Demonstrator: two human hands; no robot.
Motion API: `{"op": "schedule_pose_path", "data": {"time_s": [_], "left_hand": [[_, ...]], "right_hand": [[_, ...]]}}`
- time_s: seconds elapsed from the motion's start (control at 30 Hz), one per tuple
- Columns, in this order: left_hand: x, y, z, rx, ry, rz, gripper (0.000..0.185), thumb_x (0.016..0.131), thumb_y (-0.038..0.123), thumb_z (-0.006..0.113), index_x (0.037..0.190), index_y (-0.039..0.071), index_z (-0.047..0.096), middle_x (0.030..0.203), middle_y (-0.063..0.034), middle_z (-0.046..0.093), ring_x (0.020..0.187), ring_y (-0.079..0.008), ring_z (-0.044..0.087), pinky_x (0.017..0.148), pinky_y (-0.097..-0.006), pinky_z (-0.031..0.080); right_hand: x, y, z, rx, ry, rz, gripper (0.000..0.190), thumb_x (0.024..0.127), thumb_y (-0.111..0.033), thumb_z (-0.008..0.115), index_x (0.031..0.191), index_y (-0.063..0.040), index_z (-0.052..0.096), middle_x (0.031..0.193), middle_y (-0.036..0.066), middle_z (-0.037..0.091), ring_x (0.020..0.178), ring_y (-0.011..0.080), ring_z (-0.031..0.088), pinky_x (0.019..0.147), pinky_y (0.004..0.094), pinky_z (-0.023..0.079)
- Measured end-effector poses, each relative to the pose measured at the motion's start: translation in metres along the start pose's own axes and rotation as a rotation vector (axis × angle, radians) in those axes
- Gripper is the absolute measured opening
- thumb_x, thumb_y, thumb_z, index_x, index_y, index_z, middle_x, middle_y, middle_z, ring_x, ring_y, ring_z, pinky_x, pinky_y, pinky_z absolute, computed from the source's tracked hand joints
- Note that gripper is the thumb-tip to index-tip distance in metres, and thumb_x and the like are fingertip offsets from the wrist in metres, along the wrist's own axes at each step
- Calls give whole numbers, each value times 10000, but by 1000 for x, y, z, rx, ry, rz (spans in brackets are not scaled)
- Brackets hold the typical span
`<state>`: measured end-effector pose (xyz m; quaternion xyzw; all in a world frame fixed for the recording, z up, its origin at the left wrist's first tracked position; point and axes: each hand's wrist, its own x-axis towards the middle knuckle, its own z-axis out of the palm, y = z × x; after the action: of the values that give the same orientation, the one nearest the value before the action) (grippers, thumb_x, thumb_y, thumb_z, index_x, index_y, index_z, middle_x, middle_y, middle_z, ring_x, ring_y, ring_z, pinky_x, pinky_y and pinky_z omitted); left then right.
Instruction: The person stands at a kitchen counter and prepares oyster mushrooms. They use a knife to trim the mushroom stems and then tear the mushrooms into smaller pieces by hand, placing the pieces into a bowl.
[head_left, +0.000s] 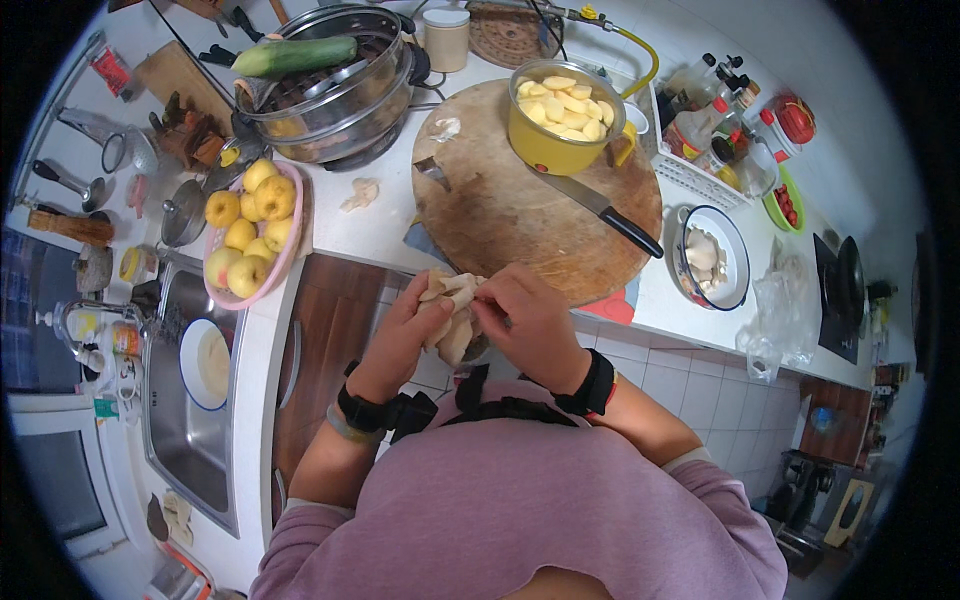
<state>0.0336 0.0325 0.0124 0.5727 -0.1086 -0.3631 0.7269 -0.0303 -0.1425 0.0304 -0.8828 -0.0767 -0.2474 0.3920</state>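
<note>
My left hand grips a crumpled beige cloth just off the counter's front edge. Fingers of my right hand pinch the cloth's right side. Beyond my hands lies a round wooden chopping board. On it rests a kitchen knife with a black handle, its tip at a yellow pot holding peeled, cut potato pieces. A scrap of white paper or film and a small dark flat piece are on the board's left part.
Left stand a pink basket of yellow apples, a steel steamer bearing a long green gourd, and a sink with a white basin. Right are an enamel bowl, a plastic bag and a white bottle basket.
</note>
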Motion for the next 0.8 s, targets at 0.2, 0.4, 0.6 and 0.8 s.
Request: {"op": "schedule_pose_path", "data": {"time_s": [0.2, 0.4, 0.6, 0.8], "left_hand": [[0, -2, -2, 31, -9, 6, 427, 949, 203, 492, 1335, 22, 475, 1241, -85, 566, 1113, -163, 541, 934, -285, 444], [-1, -5, -14, -78, -75, 30, 413, 975, 207, 474, 1340, 14, 463, 1240, -87, 575, 1125, -159, 556, 960, -280, 440], [-6, -5, -22, -310, -101, 7, 421, 988, 213, 462, 1353, 4, 441, 1261, -96, 573, 1159, -164, 558, 996, -286, 428], [-7, -3, -24, -328, -152, 7, 424, 990, 213, 454, 1359, 5, 433, 1275, -97, 566, 1162, -165, 554, 1001, -285, 425]], "right_hand": [[-4, 3, 11, 18, 24, 58, 96, 788, -23, 637, 853, -39, 568, 803, 125, 539, 697, 326, 584, 597, 389, 491], [-4, 8, 10, 372, 33, 333, 128, 776, 12, 643, 887, -24, 592, 803, 119, 540, 653, 267, 565, 582, 330, 476], [-9, -3, 4, 202, -86, 98, 156, 783, 10, 678, 913, -26, 600, 841, 106, 563, 679, 243, 601, 594, 320, 496], [-7, -8, 12, 55, -64, -8, 173, 788, -12, 711, 918, -35, 598, 873, 99, 581, 713, 244, 628, 605, 324, 517]]}}
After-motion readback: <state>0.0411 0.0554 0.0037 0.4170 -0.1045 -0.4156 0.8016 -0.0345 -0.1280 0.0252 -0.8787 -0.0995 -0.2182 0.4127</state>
